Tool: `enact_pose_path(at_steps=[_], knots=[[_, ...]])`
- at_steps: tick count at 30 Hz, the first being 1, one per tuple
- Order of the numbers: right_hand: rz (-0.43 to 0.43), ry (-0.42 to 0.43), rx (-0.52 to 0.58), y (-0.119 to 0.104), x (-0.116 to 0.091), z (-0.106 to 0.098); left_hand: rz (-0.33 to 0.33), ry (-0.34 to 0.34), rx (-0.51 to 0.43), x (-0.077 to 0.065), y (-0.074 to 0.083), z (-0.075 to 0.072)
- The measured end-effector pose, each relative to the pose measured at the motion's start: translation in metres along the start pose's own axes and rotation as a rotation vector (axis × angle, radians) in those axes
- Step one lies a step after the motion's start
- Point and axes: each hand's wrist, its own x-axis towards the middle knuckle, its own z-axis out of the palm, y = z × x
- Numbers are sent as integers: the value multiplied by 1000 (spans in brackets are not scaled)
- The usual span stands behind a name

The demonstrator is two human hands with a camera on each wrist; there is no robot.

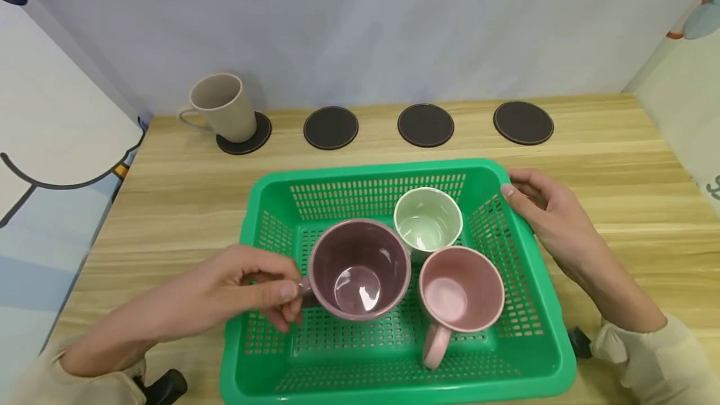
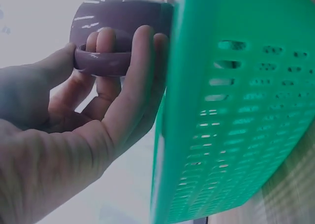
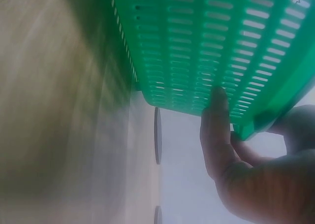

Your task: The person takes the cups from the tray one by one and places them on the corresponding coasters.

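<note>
My left hand (image 1: pixel 247 292) grips a purple mug (image 1: pixel 360 230) by its handle. In the left wrist view the fingers pass through the handle loop and the thumb presses on it, and the purple mug (image 2: pixel 120 17) shows above the rim of the green basket (image 2: pixel 184 51). From overhead the mug overlaps the left half of the green basket (image 1: pixel 394 395). My right hand (image 1: pixel 557 217) holds the basket's right rim near the far corner, thumb over the rim and fingers outside. Inside the basket stand a pale green cup (image 1: pixel 427 220) and a pink mug (image 1: pixel 464 292), its handle pointing toward me.
Along the back of the wooden table (image 1: pixel 185 205) lies a row of dark round coasters: left (image 1: pixel 261 136), centre left (image 1: pixel 330 128), centre right (image 1: pixel 425 125) and right (image 1: pixel 523 122). A beige mug (image 1: pixel 225 108) stands on the leftmost one. Behind rises a pale wall (image 1: pixel 360 24).
</note>
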Motion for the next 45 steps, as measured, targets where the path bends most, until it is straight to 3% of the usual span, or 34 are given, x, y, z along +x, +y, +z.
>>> enact_pose_path(at_steps=[2, 9, 17, 26, 35, 40, 45], knots=[[-4, -8, -2, 1, -1, 0, 20, 40, -5, -2, 2, 0], [0, -8, -5, 1, -3, 0, -3, 215, 12, -4, 14, -4], [12, -8, 0, -1, -2, 2, -16, 351, 77, -1, 32, -36], [-23, -27, -24, 3, -3, 0, -32, 400, 9, 15, 32, -80], [-3, 6, -18, 1, -2, -1, -107, 470, 69, 36, 39, -117], [-4, 4, -10, 2, -2, -1, -146, 504, 90, 47, 33, -131], [0, 0, 11, 3, -1, 0, -158, 525, 32, 59, 20, -144]])
